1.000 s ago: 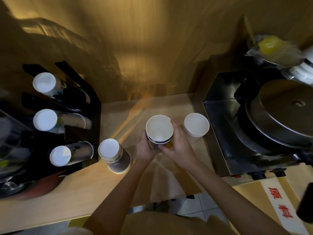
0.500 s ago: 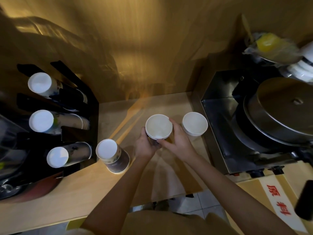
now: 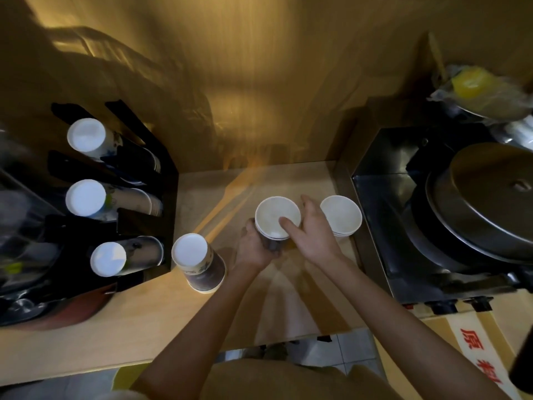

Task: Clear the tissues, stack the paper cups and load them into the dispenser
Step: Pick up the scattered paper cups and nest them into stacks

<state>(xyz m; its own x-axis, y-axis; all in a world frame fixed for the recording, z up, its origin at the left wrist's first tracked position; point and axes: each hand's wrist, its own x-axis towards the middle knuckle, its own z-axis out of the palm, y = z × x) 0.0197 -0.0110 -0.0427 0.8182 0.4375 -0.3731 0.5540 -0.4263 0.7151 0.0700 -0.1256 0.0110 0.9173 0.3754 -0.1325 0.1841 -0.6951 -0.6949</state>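
A stack of white paper cups point(image 3: 274, 215) stands mouth-up on the wooden counter point(image 3: 150, 321), held at its left side by my left hand point(image 3: 255, 249). My right hand point(image 3: 313, 232) grips the right side, thumb hooked over the rim. A second upright cup stack point(image 3: 341, 215) stands just right of my right hand. An upside-down cup stack point(image 3: 197, 262) stands to the left, beside the black cup dispenser point(image 3: 138, 223), whose three slots hold cup stacks with white bottoms facing out. No tissues are visible.
A steel appliance point(image 3: 375, 226) with a round metal lid point(image 3: 490, 197) fills the right side. A plastic-wrapped yellow item point(image 3: 473, 82) sits at the back right. A cardboard box with red characters point(image 3: 476, 350) is at lower right. The wooden wall is close behind.
My right thumb has moved from the cup stack's side up over its rim. The stack has shifted slightly; both hands stay on it.
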